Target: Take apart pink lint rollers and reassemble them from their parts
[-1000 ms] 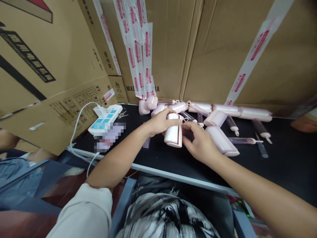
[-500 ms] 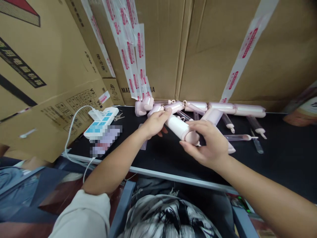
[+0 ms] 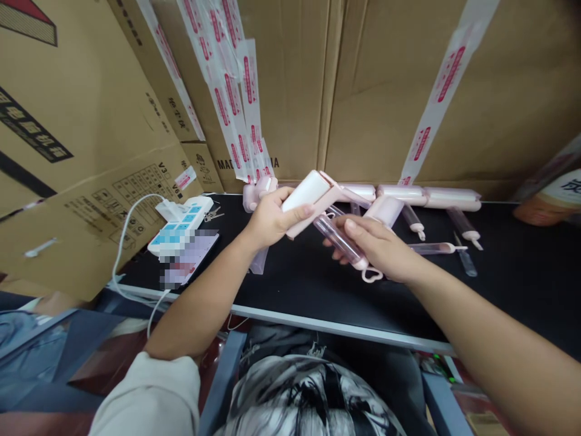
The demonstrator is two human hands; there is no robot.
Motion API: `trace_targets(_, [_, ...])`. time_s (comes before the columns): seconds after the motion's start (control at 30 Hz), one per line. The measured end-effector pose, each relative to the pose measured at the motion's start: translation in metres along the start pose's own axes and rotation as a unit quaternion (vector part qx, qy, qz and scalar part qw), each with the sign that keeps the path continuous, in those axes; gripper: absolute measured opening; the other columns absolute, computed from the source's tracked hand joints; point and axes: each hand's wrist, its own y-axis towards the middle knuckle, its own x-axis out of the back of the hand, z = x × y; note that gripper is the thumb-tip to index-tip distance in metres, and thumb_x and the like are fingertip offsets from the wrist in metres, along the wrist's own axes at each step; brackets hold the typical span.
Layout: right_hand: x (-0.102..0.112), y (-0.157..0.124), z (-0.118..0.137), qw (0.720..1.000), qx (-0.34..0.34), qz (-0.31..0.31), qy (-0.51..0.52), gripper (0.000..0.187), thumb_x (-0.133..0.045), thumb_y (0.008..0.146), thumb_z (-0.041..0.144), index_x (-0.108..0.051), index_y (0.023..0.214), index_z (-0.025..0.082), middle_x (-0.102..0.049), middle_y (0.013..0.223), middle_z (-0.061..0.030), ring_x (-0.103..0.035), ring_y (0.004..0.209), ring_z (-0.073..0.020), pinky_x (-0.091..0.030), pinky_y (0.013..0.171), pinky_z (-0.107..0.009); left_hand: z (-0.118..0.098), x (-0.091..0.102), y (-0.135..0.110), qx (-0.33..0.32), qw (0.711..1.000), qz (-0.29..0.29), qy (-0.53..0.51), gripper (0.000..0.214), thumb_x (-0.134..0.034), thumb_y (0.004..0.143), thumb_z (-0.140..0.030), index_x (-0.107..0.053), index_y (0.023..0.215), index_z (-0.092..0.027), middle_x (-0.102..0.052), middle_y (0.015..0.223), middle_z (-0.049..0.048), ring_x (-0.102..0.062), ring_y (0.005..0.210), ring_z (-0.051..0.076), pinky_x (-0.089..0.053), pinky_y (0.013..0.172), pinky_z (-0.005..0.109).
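Observation:
My left hand (image 3: 272,217) is closed round a lint roller (image 3: 307,195) with a white sheet roll and a pale pink frame, tilted up to the right. Just to its right, my right hand (image 3: 374,242) grips a clear plastic tube (image 3: 341,241) with a pink end and a loop (image 3: 372,275) hanging from it. The tube's upper end is close to the roller's lower side; whether they touch I cannot tell. Behind both hands, more pink lint rollers (image 3: 402,195) lie in a row along the cardboard wall. Similar clear tubes (image 3: 463,225) lie in front of that row.
On the left of the black table (image 3: 290,290) are a white power strip (image 3: 181,227), keys (image 3: 214,213) and a partly blurred flat object (image 3: 195,257). Cardboard (image 3: 385,91) stands along the back. A small knife-like tool (image 3: 466,260) and a bottle (image 3: 554,197) are at the right.
The lint roller has swung upward in my left hand, its pink side now showing. My right hand has left the roller's end and now holds a clear tube. The view has shifted slightly.

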Motion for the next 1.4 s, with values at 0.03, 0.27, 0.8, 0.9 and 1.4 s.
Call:
trace_targets(0.03, [0.004, 0.0, 0.001, 0.998, -0.051, 0.035, 0.02, 0.062, -0.062, 0.096, 0.079, -0.073, 0.111, 0.02, -0.081, 0.085, -0.0085, -0.071, 0.057, -0.0202, -0.058, 0.05, -0.031, 0.0, 0.003, 0.001, 0.007, 1.0, -0.017, -0.021, 0.072, -0.09, 0.074, -0.07, -0.073, 0.113, -0.012, -0.076, 0.098, 0.0085, -0.07, 0.087, 0.022, -0.053, 0.072, 0.029])
trace_targets(0.27, [0.016, -0.001, 0.014, 0.977, -0.152, -0.004, 0.146, 0.052, -0.09, 0.078, 0.063, -0.074, 0.099, 0.018, -0.06, 0.059, 0.0037, -0.046, 0.043, -0.0104, -0.04, 0.039, -0.023, -0.002, 0.028, 0.004, 0.125, 0.991, -0.02, -0.035, 0.061, -0.094, 0.072, -0.055, -0.07, 0.109, -0.013, -0.076, 0.095, 0.0072, -0.069, 0.079, 0.018, -0.054, 0.069, 0.028])
trace_targets(0.8, [0.001, -0.011, 0.006, 0.988, 0.061, -0.139, -0.036, 0.046, -0.071, 0.098, 0.066, -0.079, 0.105, 0.021, -0.051, 0.064, 0.0014, -0.045, 0.055, -0.0145, -0.039, 0.048, -0.028, -0.006, 0.017, 0.002, 0.168, 0.964, 0.012, -0.208, 0.057, -0.097, 0.061, -0.023, -0.071, 0.111, -0.013, -0.073, 0.092, 0.0064, -0.071, 0.074, 0.018, -0.069, 0.064, 0.035])
trace_targets(0.9, [0.005, -0.016, 0.006, 0.93, 0.211, -0.157, -0.258, 0.037, -0.06, 0.108, 0.052, -0.081, 0.116, 0.022, -0.068, 0.074, -0.0037, -0.061, 0.061, -0.019, -0.053, 0.061, -0.035, -0.008, 0.021, 0.002, 0.189, 0.959, 0.025, -0.212, 0.052, -0.095, 0.061, -0.024, -0.072, 0.107, -0.012, -0.073, 0.087, 0.0075, -0.071, 0.07, 0.018, -0.068, 0.061, 0.033])
trace_targets(1.4, [0.007, -0.002, 0.0, 0.995, -0.073, -0.001, 0.067, 0.048, -0.077, 0.09, 0.068, -0.068, 0.094, 0.021, -0.074, 0.073, -0.0042, -0.064, 0.051, -0.0174, -0.056, 0.051, -0.032, -0.007, 0.031, 0.002, 0.062, 0.985, -0.003, -0.16, 0.073, -0.101, 0.058, -0.026, -0.066, 0.121, -0.017, -0.074, 0.095, 0.003, -0.071, 0.076, 0.017, -0.067, 0.07, 0.034])
